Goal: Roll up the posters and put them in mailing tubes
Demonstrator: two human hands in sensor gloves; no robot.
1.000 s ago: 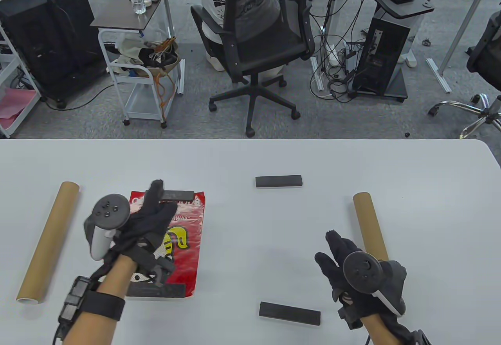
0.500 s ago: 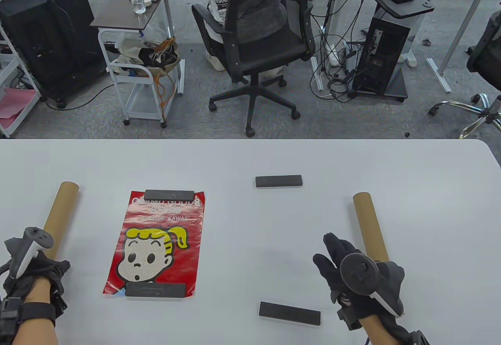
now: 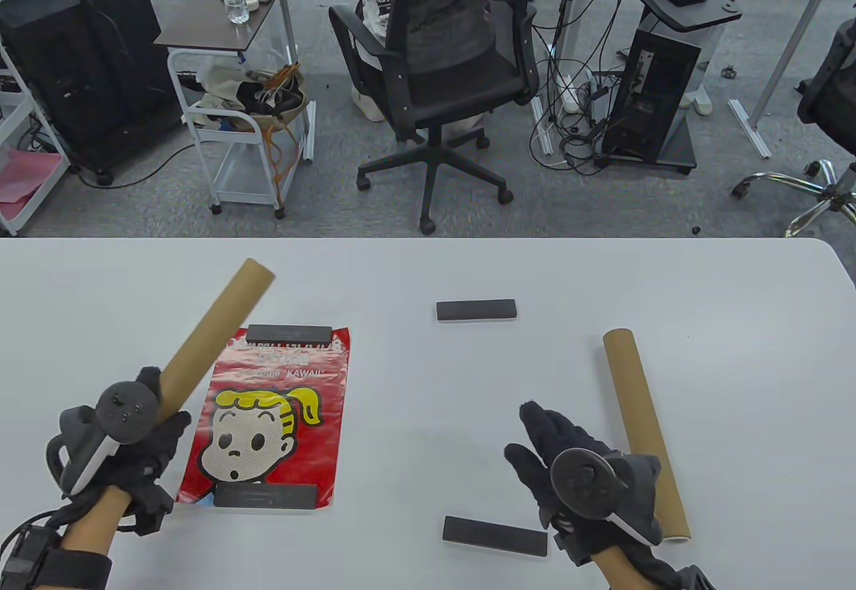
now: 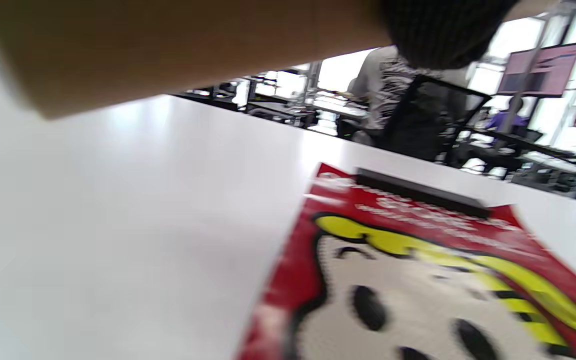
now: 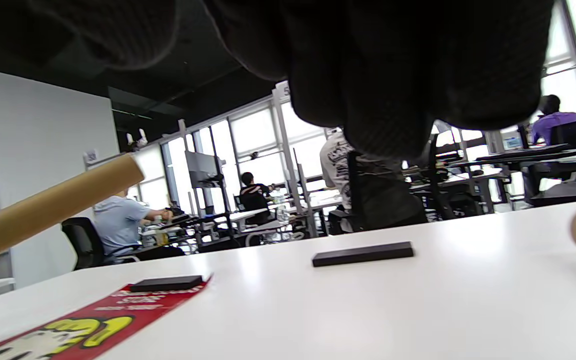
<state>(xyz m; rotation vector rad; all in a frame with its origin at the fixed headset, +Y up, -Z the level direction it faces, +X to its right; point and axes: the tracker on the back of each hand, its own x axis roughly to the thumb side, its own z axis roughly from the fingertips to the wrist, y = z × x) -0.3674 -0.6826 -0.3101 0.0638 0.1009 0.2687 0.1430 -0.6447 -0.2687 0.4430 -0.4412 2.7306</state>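
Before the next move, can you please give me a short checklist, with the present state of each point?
1. Left hand grips the lifted tube: ok.
2. Poster lies flat: ok.
3. Poster free for rolling: not ok; one black bar rests on its far edge, another black bar on its near edge.
4. Right hand is free: ok, it holds nothing.
5. Second tube lies on the table, apart from the poster: ok.
6. Lifted tube is empty inside: cannot tell.
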